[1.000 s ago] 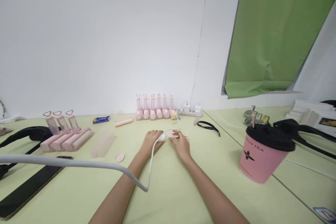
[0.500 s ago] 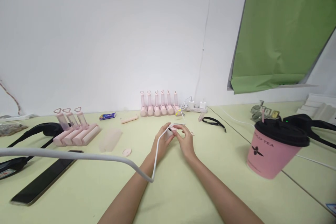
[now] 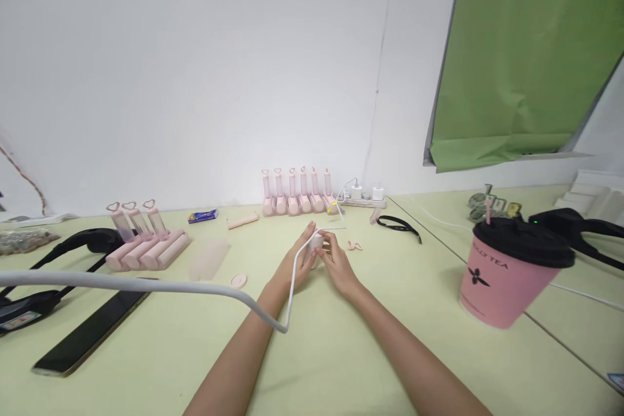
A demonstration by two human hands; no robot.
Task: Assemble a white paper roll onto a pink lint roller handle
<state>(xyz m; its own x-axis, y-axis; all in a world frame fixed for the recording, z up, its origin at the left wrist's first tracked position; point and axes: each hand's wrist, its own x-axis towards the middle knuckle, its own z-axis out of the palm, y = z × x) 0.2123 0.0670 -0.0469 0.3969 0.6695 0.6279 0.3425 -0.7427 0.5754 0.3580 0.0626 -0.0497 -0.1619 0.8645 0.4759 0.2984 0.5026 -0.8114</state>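
Observation:
Both my hands meet at the middle of the pale green table (image 3: pixel 341 351). My left hand (image 3: pixel 295 264) and my right hand (image 3: pixel 335 262) are closed together round a small white and pink device (image 3: pixel 316 244). A white cable (image 3: pixel 292 273) runs from that device across my left wrist and off to the left. A small pink heart-shaped clip (image 3: pixel 354 246) lies just right of my right hand.
A row of pink devices (image 3: pixel 295 194) stands at the wall beside a power strip (image 3: pixel 363 197). Three more pink devices (image 3: pixel 143 240) sit left, near a pink disc (image 3: pixel 238 281), a phone (image 3: pixel 90 333) and black headsets (image 3: pixel 73 244). A pink cup (image 3: pixel 509 273) stands right.
My hands lifted the small device off the table and brought it together between them, then drew slightly nearer. The view shifted a little to the left.

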